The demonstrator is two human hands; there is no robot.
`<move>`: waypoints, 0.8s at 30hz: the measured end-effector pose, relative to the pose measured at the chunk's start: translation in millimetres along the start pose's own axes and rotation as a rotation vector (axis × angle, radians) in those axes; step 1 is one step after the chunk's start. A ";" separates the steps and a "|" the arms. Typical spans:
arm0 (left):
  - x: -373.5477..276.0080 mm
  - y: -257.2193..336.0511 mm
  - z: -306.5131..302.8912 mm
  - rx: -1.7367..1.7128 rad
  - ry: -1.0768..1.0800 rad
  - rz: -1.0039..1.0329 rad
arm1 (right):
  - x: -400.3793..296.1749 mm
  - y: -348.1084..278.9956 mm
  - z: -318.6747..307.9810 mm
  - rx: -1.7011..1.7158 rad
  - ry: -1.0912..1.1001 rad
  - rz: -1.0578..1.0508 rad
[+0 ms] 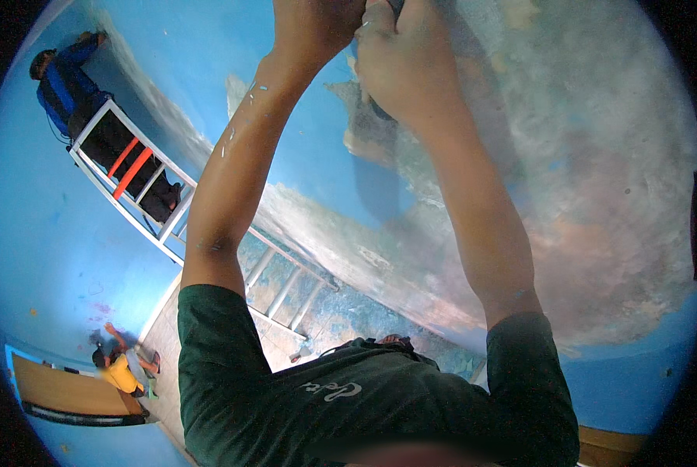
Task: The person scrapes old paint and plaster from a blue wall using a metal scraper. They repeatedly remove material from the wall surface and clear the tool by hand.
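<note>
Both my hands are raised at the top of the view, close together against a blue painted wall [319, 146] with large scraped grey patches. My right hand [404, 64] is closed around a dark tool, of which only small dark parts show above and below the fist; its kind cannot be told. Beside it, my left hand [319, 23] is cut off by the upper edge, and its fingers are mostly hidden. Blue paint flakes stick to my left forearm. A ragged edge of blue paint borders the bare patch [372, 125] by my right hand.
A person [68, 93] in dark and blue clothes stands on a white ladder [167, 166] at the left, reaching to the wall. Lower left, another person [124, 373] in yellow crouches by a wooden door [74, 388]. Paint flakes litter the tiled floor [337, 315] below, near ladder rungs [284, 292].
</note>
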State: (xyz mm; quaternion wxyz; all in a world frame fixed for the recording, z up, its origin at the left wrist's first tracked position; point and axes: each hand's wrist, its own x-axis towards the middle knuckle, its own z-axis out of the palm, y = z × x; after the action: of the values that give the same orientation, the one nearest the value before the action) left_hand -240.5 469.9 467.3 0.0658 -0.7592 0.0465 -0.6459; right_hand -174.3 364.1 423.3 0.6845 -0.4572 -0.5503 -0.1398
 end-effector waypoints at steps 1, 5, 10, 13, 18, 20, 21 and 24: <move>-5.6 6.5 2.2 0.016 -0.044 0.010 | -0.7 0.5 -1.2 0.004 0.012 -0.039; -21.7 23.3 23.0 0.059 -0.066 0.111 | -35.3 -6.7 -36.7 -0.017 -0.042 0.321; -6.0 11.4 10.9 0.087 -0.056 0.029 | -11.9 -4.6 -20.8 -0.065 -0.008 0.143; -29.7 26.7 17.5 0.178 -0.127 0.107 | -28.6 2.9 -28.8 -0.075 -0.022 0.144; 1.6 8.4 1.5 0.034 -0.019 -0.011 | -3.0 -7.4 -2.1 -0.050 0.053 -0.025; -11.5 8.0 10.8 0.041 -0.063 0.045 | -17.8 5.4 -10.6 -0.051 0.040 -0.004; -20.9 9.7 16.3 0.048 -0.086 0.074 | -26.9 11.8 -14.5 -0.047 0.034 0.005; -20.9 28.1 24.5 0.139 -0.086 0.076 | -33.2 20.6 -27.5 -0.085 0.084 -0.035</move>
State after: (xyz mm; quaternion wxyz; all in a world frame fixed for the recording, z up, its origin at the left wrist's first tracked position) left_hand -219.3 446.3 438.6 0.1446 -0.7775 0.0273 -0.6114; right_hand -154.5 343.5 384.9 0.6846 -0.4697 -0.5225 -0.1940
